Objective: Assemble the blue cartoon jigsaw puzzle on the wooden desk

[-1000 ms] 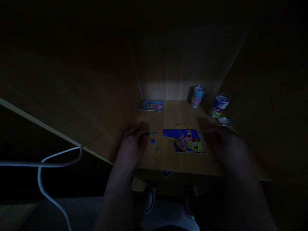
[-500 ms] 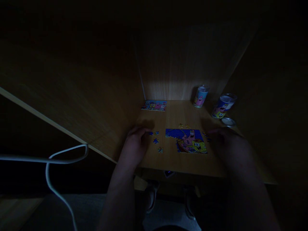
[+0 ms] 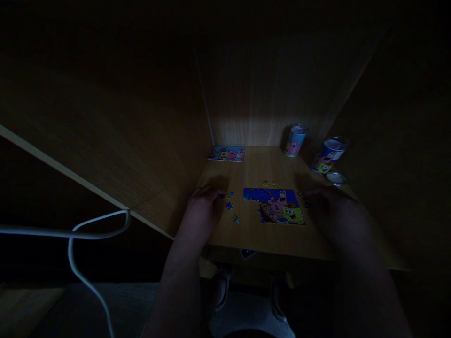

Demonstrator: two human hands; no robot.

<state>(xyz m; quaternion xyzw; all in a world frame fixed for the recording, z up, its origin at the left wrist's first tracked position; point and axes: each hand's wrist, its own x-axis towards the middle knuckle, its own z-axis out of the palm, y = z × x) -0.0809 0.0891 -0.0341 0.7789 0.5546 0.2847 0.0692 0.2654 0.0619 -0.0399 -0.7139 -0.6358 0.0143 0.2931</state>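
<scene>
A partly assembled jigsaw puzzle [image 3: 282, 206] lies flat on the wooden surface, showing a pink and a yellow cartoon figure on blue. Left of it, my left hand [image 3: 204, 209] rests with its index finger stretched out, the fingertip at a loose puzzle piece [image 3: 229, 194]. More loose pieces lie near that hand, among them a blue piece [image 3: 229, 205] and a mixed-colour piece [image 3: 235, 218]. My right hand [image 3: 333, 209] is at the puzzle's right side, its index finger reaching to dark loose pieces [image 3: 307, 204]. Deep shadow hides its other fingers. Neither hand visibly grips anything.
Yellowish pieces [image 3: 266, 183] lie above the puzzle. A second cartoon picture panel [image 3: 227, 154] is at the back left. Two printed cans [image 3: 295, 141] [image 3: 327, 155] stand back right, beside a round lid [image 3: 336, 178]. Wooden walls enclose the surface; a white cable [image 3: 72, 263] hangs left.
The view has shifted very slightly. Both hands keep nearly the same places, and the puzzle and loose pieces show no clear movement.
</scene>
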